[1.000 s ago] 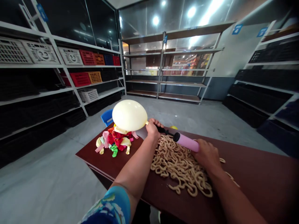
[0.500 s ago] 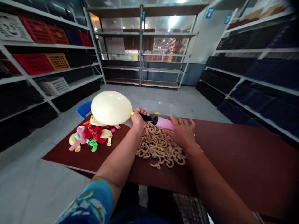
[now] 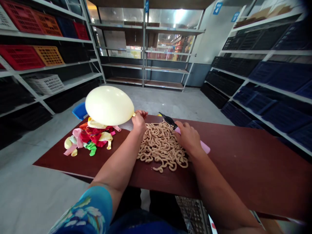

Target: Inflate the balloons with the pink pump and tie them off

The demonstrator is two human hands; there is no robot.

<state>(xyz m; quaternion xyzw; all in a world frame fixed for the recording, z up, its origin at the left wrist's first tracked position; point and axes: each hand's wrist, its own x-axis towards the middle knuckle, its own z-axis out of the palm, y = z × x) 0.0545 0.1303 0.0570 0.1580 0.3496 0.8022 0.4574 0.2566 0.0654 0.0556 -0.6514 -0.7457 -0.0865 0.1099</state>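
My left hand (image 3: 139,119) is closed on the neck of an inflated pale yellow balloon (image 3: 109,105), which points off to the left above the table. In my right hand (image 3: 188,136) is a balloon pump with a pink barrel (image 3: 205,147) and a black nozzle end (image 3: 168,120); the nozzle is apart from the balloon. Between my hands lies a heap of brown, curly, twisted snack-like pieces (image 3: 162,146). Below the inflated balloon is a pile of limp balloons (image 3: 95,135) in red, pink, green and cream.
The dark red table (image 3: 234,156) stretches to the right. A blue chair (image 3: 80,111) stands beyond its left end. Shelves with red crates (image 3: 21,57) line the left, dark blue crates (image 3: 280,76) the right, and a metal rack (image 3: 143,65) stands at the back.
The pump has come away from the balloon's neck and moved right in my right hand, its nozzle now tilted up. My left hand still holds the balloon, which looks somewhat larger.
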